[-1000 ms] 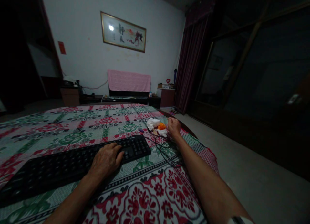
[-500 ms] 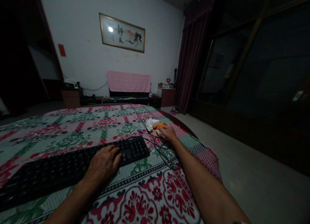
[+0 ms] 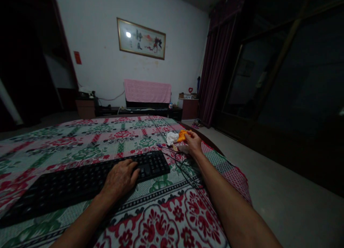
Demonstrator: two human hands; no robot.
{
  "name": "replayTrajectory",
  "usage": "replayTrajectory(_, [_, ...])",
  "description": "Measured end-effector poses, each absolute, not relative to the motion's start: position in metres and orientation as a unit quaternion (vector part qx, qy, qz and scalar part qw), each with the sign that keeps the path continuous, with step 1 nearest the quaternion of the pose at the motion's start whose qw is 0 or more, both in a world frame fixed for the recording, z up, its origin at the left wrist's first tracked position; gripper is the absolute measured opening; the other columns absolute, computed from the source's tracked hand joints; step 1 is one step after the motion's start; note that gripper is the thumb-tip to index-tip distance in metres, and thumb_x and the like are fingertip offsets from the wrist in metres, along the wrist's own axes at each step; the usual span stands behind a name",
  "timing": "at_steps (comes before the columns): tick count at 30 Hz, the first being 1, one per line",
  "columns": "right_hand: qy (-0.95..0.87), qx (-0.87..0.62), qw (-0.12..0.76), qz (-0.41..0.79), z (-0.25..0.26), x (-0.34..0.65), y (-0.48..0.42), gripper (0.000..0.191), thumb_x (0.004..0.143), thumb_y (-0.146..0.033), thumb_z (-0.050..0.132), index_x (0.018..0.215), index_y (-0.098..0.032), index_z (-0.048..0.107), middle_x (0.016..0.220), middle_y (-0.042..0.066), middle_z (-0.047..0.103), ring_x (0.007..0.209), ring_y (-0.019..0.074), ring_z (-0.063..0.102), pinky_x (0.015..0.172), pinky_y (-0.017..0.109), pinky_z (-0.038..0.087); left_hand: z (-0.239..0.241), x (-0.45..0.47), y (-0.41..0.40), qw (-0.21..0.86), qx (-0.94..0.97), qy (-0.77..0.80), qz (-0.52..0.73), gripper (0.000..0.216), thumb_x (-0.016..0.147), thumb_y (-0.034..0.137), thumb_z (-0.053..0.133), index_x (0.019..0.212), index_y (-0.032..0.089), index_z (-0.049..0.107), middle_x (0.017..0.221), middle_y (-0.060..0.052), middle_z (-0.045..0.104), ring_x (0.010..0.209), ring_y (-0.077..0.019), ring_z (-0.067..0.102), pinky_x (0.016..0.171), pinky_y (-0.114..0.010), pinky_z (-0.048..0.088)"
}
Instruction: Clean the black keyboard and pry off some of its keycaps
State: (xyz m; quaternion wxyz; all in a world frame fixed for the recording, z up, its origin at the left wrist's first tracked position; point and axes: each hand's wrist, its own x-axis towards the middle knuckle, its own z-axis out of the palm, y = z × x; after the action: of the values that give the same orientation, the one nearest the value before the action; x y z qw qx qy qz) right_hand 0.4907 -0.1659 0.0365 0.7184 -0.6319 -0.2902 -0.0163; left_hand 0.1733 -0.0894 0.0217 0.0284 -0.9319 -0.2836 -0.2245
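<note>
My left hand (image 3: 120,178) lies flat, palm down, on the right part of a long black keyboard (image 3: 80,181), fingers stretched over the keys. My right hand (image 3: 192,142) reaches to the far right edge of the round table and pinches a small orange piece (image 3: 182,136), lifted a little off the cloth. Beside it lie a crumpled white tissue (image 3: 171,137) and another white scrap (image 3: 183,147). A black cable (image 3: 180,162) coils between the keyboard and my right wrist.
The table wears a floral cloth in red, green and pink (image 3: 80,140). Beyond it stand a low dark cabinet with a pink cover (image 3: 147,91) and a framed picture (image 3: 141,38) on the wall. Dark curtains (image 3: 216,65) and grey floor (image 3: 282,190) lie to the right.
My right hand went down onto the small pile, closed on the orange piece and has lifted it slightly. The left hand stays on the keyboard. The view shifted a little.
</note>
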Motion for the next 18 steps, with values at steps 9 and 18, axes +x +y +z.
replayTrajectory(9, [-0.414, -0.513, 0.692, 0.294, 0.044, 0.354, -0.142, 0.041, 0.061, -0.028, 0.067, 0.100, -0.019, 0.056, 0.079, -0.002, 0.063, 0.070, 0.0122, 0.060, 0.067, 0.025, 0.050, 0.032, 0.179, -0.085, -0.188, -0.865, -0.288, -0.364, 0.042, 0.080, 0.042, 0.046, 0.113, 0.018, 0.058, 0.109, -0.006, 0.064, 0.097, -0.0208, 0.060, 0.086, -0.031, 0.046])
replayTrajectory(18, [-0.450, -0.479, 0.625, 0.421, 0.043, 0.316, -0.156, 0.030, 0.068, -0.041, 0.065, 0.087, -0.017, 0.066, 0.081, 0.000, 0.065, 0.071, 0.0107, 0.058, 0.065, 0.023, 0.047, 0.035, 0.182, -0.083, -0.367, -0.793, -0.279, -0.399, 0.033, 0.073, 0.035, 0.049, 0.094, 0.017, 0.068, 0.087, 0.000, 0.070, 0.083, -0.0184, 0.063, 0.073, -0.024, 0.047])
